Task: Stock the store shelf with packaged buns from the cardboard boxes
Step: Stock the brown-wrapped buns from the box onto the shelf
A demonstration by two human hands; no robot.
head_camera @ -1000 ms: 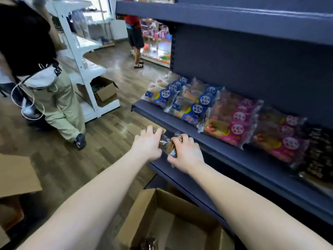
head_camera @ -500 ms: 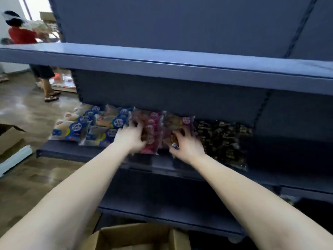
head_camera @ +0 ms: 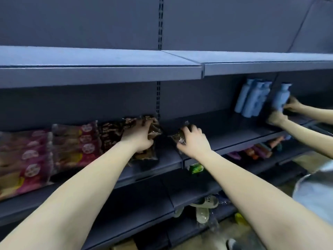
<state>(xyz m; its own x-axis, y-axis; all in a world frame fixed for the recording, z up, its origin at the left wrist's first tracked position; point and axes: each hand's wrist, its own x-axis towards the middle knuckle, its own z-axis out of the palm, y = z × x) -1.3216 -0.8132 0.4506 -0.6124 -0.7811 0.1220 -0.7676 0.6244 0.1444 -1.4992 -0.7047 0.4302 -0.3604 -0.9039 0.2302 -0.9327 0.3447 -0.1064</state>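
**Placing two bun packets on the middle shelf**

Both hands are working at the middle shelf [head_camera: 234, 136], just below the centre of the view. The left hand [head_camera: 140, 138] is curling its fingers over a dark bun packet [head_camera: 154, 131]. This packet is sitting at the right end of the row of dark packets [head_camera: 111, 132], which is running off toward 9 o'clock, where the pink packets [head_camera: 75, 145] are lying. The right hand [head_camera: 195, 142] is pinching a second bun packet [head_camera: 179, 137] between thumb and fingers. It is holding the packet at 3 o'clock of the first, apart from it and low over bare shelf. Whether it is touching the board cannot be told.

To do the step well, the left hand is probably best pressing its packet back and snug against the row. The right hand should then be lowering its packet just beside it at 3 o'clock, so the row is continuing without a gap. A light hold is likely sparing the soft buns from crushing.

Both packets are showing glossy, crinkled clear film over dark brown contents. Their print is too blurred to read.
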